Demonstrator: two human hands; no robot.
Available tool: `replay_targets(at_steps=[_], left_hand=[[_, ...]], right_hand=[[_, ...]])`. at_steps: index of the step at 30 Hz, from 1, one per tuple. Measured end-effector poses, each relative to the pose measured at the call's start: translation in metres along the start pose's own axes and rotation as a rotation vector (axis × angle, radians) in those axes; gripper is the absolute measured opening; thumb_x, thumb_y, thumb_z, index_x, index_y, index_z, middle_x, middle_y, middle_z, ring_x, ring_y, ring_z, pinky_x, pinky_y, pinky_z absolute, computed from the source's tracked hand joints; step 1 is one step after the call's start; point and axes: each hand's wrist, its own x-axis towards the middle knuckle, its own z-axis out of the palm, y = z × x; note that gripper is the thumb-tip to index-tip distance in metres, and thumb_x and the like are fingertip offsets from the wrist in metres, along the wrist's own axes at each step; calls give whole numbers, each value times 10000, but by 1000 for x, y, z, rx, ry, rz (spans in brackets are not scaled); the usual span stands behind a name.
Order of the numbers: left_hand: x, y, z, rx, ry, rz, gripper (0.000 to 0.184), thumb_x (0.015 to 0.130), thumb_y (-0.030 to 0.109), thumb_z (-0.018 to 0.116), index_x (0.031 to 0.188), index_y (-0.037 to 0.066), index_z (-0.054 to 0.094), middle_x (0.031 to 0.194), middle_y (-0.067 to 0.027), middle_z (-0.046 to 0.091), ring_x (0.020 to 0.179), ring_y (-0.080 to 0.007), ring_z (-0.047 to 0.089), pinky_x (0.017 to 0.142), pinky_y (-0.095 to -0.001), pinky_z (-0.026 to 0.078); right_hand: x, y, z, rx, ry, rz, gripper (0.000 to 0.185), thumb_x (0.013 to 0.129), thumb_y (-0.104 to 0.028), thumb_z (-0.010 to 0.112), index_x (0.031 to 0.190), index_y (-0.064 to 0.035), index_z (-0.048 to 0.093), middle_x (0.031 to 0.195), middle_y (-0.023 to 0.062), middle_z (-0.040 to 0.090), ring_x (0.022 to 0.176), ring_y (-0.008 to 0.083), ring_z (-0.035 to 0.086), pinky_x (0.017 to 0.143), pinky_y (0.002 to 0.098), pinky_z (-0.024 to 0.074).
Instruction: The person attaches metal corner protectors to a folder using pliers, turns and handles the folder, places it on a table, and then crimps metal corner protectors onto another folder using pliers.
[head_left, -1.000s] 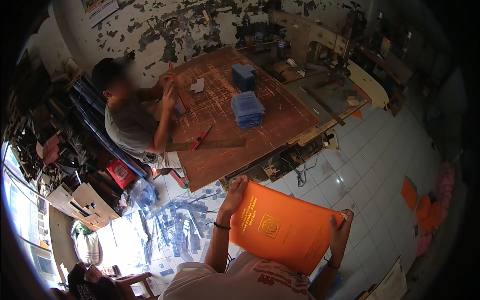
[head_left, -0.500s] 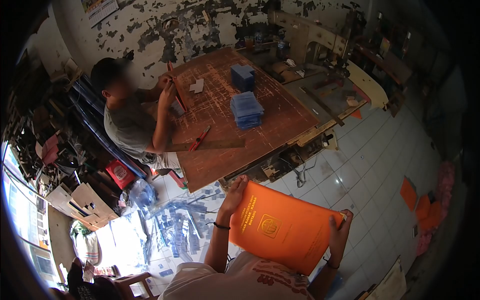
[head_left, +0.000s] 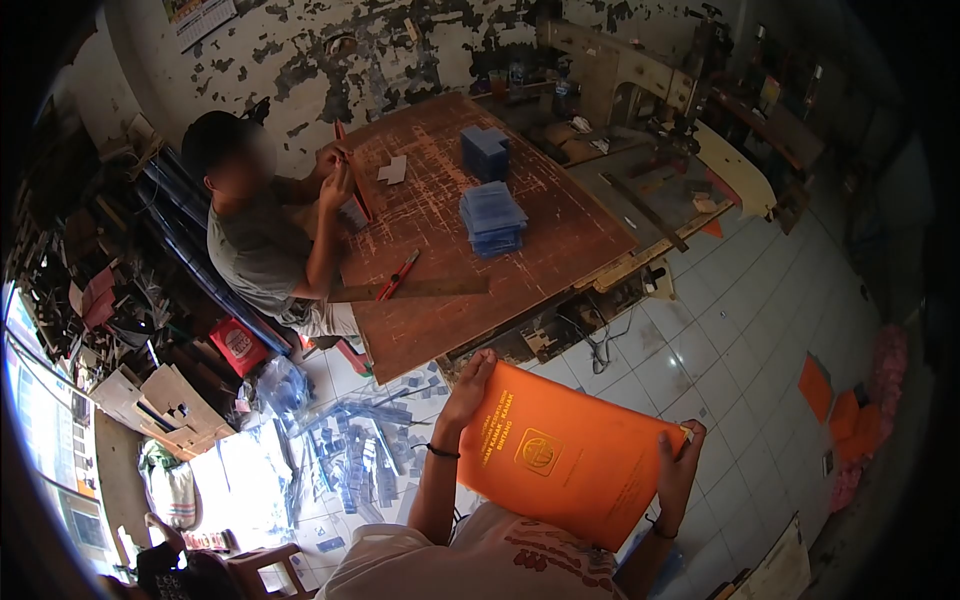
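An orange folder with gold lettering and a round emblem is held in front of my chest, its cover facing up. My left hand grips its upper left corner. On the right edge, my right hand is closed round the folder with the thumb on the cover. Beyond it stands a worn red-brown table bearing a stack of bluish plastic sheets, a second blue stack, a white cut piece and a red cutter beside a long ruler.
A co-worker sits at the table's left side with both hands raised near a red-edged object. Blue plastic scraps litter the tiled floor. Orange sheets lie at the right. A machine stands at the back.
The co-worker's hands and head have shifted slightly. My hands and the orange folder have stayed nearly still.
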Motion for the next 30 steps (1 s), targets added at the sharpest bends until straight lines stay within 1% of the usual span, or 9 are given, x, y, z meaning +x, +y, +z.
replay_targets(at_steps=[4,7,10,13,16,22,25,30], left_hand=[[2,-3,-2,8,2,-10,187,1023,268,444,1010,99,523,909,79,425,867,-29,381,824,-184,329],[2,-3,-1,-7,10,-22,174,1022,262,444,1008,106,520,889,81,431,835,-19,397,788,-178,347],[0,0,1,16,24,-17,175,1022,263,442,1004,107,521,883,83,431,827,-16,395,780,-176,351],[0,0,1,3,15,-13,176,1022,264,442,1001,109,522,883,82,433,828,-16,397,778,-174,353],[0,1,1,11,13,-5,175,1023,262,440,999,109,520,882,81,433,829,-16,398,781,-175,353],[0,2,2,-28,2,-24,173,1024,259,439,999,108,519,883,79,433,832,-18,401,784,-178,355],[2,-3,-2,1,-10,-6,179,1024,260,445,1001,98,515,920,73,426,887,-34,385,850,-182,320],[1,-1,-1,-27,-5,-27,175,1025,259,444,1000,100,514,930,77,426,898,-31,384,864,-180,314]], right_hand=[[0,0,0,9,-1,-21,349,942,-171,586,1174,-73,345,893,75,564,800,115,503,731,262,422],[0,-3,1,-3,1,-13,349,944,-181,587,1174,-74,346,889,73,563,797,114,500,729,262,421],[0,0,0,-3,3,-24,353,944,-184,588,1176,-75,345,885,74,562,795,114,499,726,263,420],[0,-3,1,-10,4,-8,352,942,-183,589,1176,-76,349,879,74,558,794,115,499,725,263,420],[0,1,-3,-36,-21,11,342,948,-196,573,1192,-98,355,936,87,569,840,134,515,771,275,425],[3,4,-2,-37,-23,-9,341,948,-192,572,1192,-99,353,930,85,570,831,130,515,763,273,425],[3,0,-2,-56,-22,1,341,946,-191,575,1189,-98,353,928,83,569,827,129,514,763,271,424],[4,2,-2,-46,-23,-2,338,946,-199,576,1179,-96,353,931,81,567,829,130,512,764,273,424]])
